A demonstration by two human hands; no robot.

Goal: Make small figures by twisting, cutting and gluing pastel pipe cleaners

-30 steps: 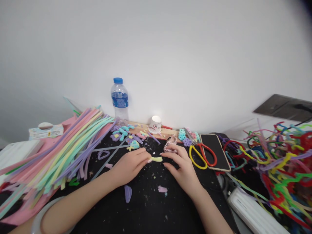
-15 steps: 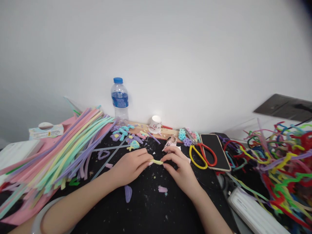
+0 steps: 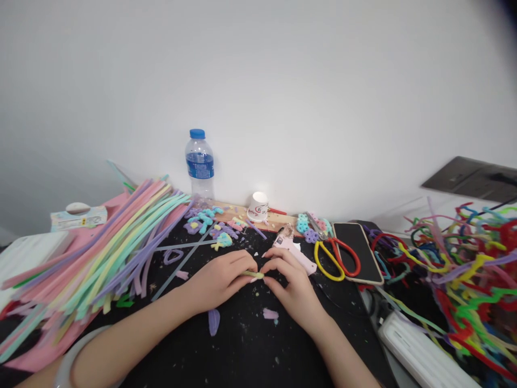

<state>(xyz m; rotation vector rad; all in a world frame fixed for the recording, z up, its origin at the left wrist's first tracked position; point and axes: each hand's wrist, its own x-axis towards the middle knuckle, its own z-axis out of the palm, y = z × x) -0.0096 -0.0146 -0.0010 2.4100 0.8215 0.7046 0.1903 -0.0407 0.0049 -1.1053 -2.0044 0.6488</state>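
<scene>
A short pale yellow piece of fuzzy stem [image 3: 255, 274] is pinched in the fingertips of my left hand [image 3: 230, 277], over the black table surface. My right hand [image 3: 291, 277] has its thumb and fingertips at the right end of this piece, and the exact contact there is too small to make out. Behind my right hand lies a pink glue gun [image 3: 297, 253], partly covered by the fingers. Below the hands are a purple fuzzy piece [image 3: 214, 322] and a small pink-lilac scrap [image 3: 270, 313].
Pastel stems [image 3: 121, 242] are heaped at left. Behind stand a water bottle [image 3: 200, 164] and a paper cup [image 3: 257, 207]. Red-yellow scissors [image 3: 329, 261] overlap a phone [image 3: 355, 248] at right, near a white power strip [image 3: 420, 345] and tangled bright stems [image 3: 476, 285].
My hands have drawn closer together. Less of the yellow piece shows, now lower and further left. My right hand has shifted left, uncovering more of the pink glue gun.
</scene>
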